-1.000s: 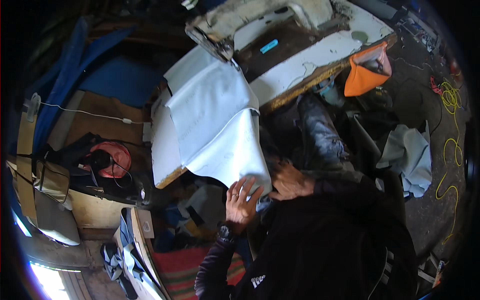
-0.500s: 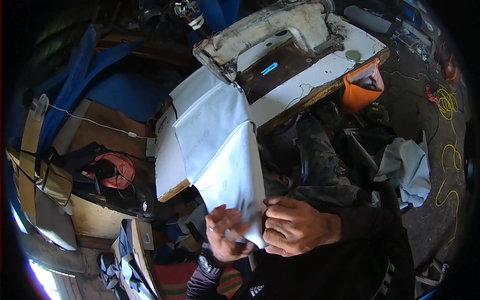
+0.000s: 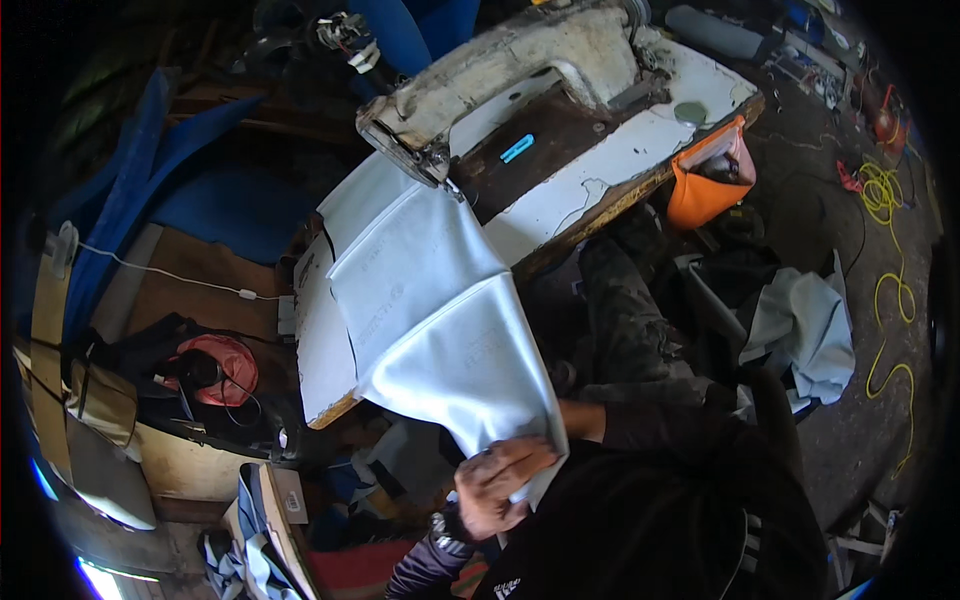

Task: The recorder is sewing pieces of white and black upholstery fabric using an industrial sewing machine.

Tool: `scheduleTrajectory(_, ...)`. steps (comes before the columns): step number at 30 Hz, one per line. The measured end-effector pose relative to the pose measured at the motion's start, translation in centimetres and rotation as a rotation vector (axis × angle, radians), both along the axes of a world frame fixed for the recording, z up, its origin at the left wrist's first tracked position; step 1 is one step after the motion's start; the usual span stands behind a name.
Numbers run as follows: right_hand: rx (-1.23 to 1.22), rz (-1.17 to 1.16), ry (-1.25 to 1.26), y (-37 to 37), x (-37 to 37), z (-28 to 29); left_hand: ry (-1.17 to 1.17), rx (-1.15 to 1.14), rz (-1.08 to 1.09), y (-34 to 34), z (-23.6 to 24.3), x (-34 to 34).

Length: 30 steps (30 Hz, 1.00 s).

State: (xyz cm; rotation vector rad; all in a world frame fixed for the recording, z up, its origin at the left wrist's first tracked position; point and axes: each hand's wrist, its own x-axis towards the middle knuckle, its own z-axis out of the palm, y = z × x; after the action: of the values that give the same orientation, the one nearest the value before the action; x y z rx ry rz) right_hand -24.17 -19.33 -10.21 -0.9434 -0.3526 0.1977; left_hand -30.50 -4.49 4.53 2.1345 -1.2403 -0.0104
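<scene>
A long strip of pale grey leatherette (image 3: 430,290), with seams across it, runs from under the head of an old sewing machine (image 3: 500,85) down toward my body. At its near end my left hand (image 3: 500,482) pinches the narrowed edge, fingers closed over it. My right hand (image 3: 583,421) is behind the right edge of the leatherette; only the wrist and back of it show, and the fingers are hidden. The far part of the strip lies on the white, worn machine table (image 3: 545,220), and the near part hangs off its front edge.
A light-blue clip-like piece (image 3: 517,149) and a round greenish lid (image 3: 690,112) lie on the table. An orange pouch (image 3: 705,200) hangs at its edge. Crumpled grey material (image 3: 800,325) and a yellow cord (image 3: 880,190) are at the right. A red-lined bag (image 3: 225,365) sits left.
My right hand has gone from on top of the leatherette's near edge to behind it. My left hand has moved slightly right and now grips the end. The view has shifted a little.
</scene>
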Motion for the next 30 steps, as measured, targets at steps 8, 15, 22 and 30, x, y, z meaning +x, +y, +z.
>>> scheduleTrajectory(8, -0.900, -0.805, -0.748, -10.5, 6.7, 1.4, 0.063, -0.065, 0.038, 3.2, 1.0, 0.0)
scheduleTrajectory(15, -1.139, -0.874, -1.133, -12.2, 12.1, 7.9, 0.055, -0.021, -0.009, 3.1, 1.8, 0.2)
scheduleTrajectory(22, -1.198, -0.729, -1.338, -11.6, 13.1, 7.3, 0.180, 0.143, -0.098, 2.9, 3.4, 1.4)
scheduleTrajectory(30, -1.277, -0.766, -1.226, -10.8, 11.0, 6.7, 0.438, 0.105, 0.203, 6.1, 5.9, 17.2)
